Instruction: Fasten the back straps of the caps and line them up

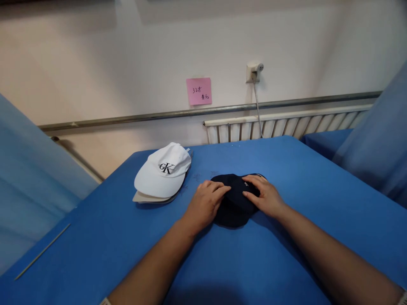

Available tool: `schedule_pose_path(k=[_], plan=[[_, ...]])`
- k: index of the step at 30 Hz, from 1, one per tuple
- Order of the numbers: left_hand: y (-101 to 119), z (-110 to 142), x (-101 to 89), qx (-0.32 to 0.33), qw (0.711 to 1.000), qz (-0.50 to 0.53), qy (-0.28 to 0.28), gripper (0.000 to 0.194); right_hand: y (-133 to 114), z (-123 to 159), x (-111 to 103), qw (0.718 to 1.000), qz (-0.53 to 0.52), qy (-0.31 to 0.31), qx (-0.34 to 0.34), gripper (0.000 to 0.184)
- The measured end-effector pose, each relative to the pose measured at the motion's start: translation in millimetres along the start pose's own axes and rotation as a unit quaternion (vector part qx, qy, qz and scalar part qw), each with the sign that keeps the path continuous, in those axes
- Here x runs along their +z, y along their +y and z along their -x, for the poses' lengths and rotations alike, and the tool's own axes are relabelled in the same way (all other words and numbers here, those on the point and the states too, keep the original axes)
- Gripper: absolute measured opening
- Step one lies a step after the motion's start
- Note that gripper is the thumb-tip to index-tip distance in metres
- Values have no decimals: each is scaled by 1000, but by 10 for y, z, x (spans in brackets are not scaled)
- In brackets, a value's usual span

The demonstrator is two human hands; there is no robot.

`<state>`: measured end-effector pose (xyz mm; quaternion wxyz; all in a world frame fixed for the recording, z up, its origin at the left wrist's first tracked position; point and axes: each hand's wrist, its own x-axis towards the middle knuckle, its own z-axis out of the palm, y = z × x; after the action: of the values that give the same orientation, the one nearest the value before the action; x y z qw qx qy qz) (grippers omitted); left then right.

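A dark navy baseball cap [235,214] lies on the blue-covered table, its brim pointing toward me. My left hand [205,202] grips the cap's left side, thumb and fingers curled over the crown. On the opposite side my right hand [266,198] holds the crown with thumb and fingers bent, close to a small white mark on the fabric. The undersides of both grips are hidden. To the left sits a white cap [163,173] with black letters on its front, stacked on a beige-grey cap [144,198].
The blue table cover [133,250] reaches back toward a radiator [273,127] and metal rail [152,115]. A thin stick [43,252] lies at the left edge. Light blue curtains [28,178] hang at both sides. A pink note [199,91] and a plugged-in socket [253,73] are on the wall.
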<state>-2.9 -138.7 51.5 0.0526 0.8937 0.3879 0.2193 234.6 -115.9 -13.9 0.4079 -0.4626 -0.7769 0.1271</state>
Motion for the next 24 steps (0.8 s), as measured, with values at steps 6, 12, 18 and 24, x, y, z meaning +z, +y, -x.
schedule_pose_path(k=[6, 12, 18, 24], plan=[[-66, 27, -12, -18, 993, 101, 54, 28, -55, -36, -164, 995, 29, -92, -31, 45], [-94, 33, -59, -26, 988, 146, 49, 29, -102, -76, -114, 983, 114, -133, -45, 21], [-44, 49, -98, -24, 989, 144, 22, 27, -205, -123, -27, 957, 248, -138, -49, 12], [-104, 66, -150, -46, 988, 125, 77, 22, -236, -93, -120, 983, 170, -36, -52, 15]])
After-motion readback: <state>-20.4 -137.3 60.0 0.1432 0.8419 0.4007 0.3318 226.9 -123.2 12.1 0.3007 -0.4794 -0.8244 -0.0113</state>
